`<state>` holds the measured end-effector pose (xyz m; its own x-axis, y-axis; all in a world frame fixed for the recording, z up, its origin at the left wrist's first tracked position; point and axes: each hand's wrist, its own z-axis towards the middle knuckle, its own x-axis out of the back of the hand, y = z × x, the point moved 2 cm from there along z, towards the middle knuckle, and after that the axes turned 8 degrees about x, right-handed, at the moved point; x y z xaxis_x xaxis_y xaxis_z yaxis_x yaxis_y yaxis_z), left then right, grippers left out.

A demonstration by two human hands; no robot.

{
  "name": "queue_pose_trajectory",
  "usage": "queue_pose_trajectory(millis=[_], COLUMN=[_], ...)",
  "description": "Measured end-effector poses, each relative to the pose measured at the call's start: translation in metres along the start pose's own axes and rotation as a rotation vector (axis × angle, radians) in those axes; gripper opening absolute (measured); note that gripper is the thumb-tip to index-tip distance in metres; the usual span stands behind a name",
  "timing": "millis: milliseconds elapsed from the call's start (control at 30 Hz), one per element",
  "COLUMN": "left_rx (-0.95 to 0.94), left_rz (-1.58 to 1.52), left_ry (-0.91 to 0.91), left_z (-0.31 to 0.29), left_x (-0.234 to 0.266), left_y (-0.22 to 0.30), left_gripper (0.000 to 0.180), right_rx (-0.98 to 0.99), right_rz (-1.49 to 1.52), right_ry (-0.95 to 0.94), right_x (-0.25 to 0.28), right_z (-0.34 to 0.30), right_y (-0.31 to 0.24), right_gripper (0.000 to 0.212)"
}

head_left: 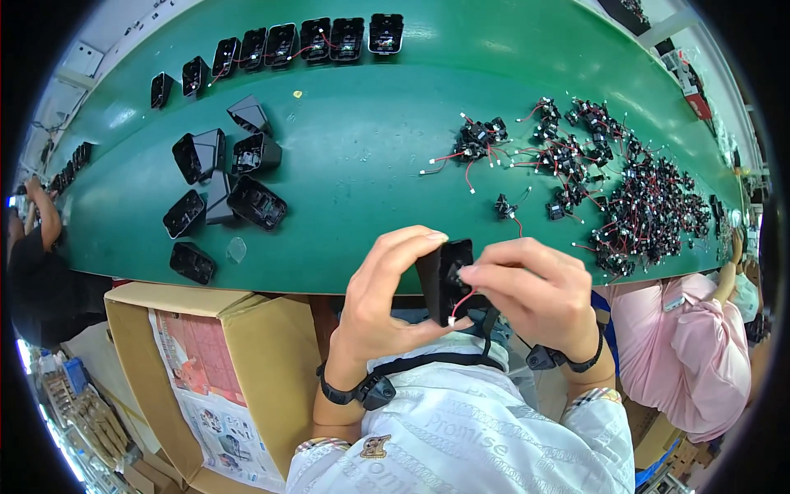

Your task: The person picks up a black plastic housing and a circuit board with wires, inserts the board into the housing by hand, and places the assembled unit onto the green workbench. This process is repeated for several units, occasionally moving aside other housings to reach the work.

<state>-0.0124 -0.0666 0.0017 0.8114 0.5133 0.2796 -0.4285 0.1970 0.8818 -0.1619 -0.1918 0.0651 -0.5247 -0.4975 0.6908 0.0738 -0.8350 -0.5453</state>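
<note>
My left hand (380,292) grips a black plastic housing (429,284) above the table's near edge, thumb below and fingers at its top. Its open side faces right. Inside that opening, the thumb and fingers of my right hand (539,288) pinch a small black wired part, mostly hidden by the fingertips. A red wire (462,303) with a white connector (451,320) trails from it over the lower end of the housing. Closest to my right hand on the table lies a loose black part (504,207) with wires.
Several black housings (262,203) lie in a group at left, and more stand in a row (315,41) along the back. A large pile of wired parts (658,198) covers the right. An open cardboard box (271,350) stands below left. Other people sit at both sides.
</note>
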Motion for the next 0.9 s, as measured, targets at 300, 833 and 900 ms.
queue_pose_trajectory(millis=[300,833,900], left_rx=[0.040,0.105,0.016], left_rz=[-0.119,-0.052,0.039], left_ry=[0.040,0.030,0.039], left_z=[0.000,0.001,0.001], left_x=[-0.004,-0.003,-0.002], left_y=[-0.003,0.001,-0.004], left_gripper=[0.082,0.080,0.080], right_rx=[0.009,0.080,-0.144], right_rz=[0.126,0.175,0.201], right_ry=[0.070,-0.141,-0.060], right_x=[-0.013,-0.014,-0.016], right_z=[-0.014,-0.005,-0.008], right_y=[-0.002,0.007,0.014], right_gripper=[0.023,0.024,0.024])
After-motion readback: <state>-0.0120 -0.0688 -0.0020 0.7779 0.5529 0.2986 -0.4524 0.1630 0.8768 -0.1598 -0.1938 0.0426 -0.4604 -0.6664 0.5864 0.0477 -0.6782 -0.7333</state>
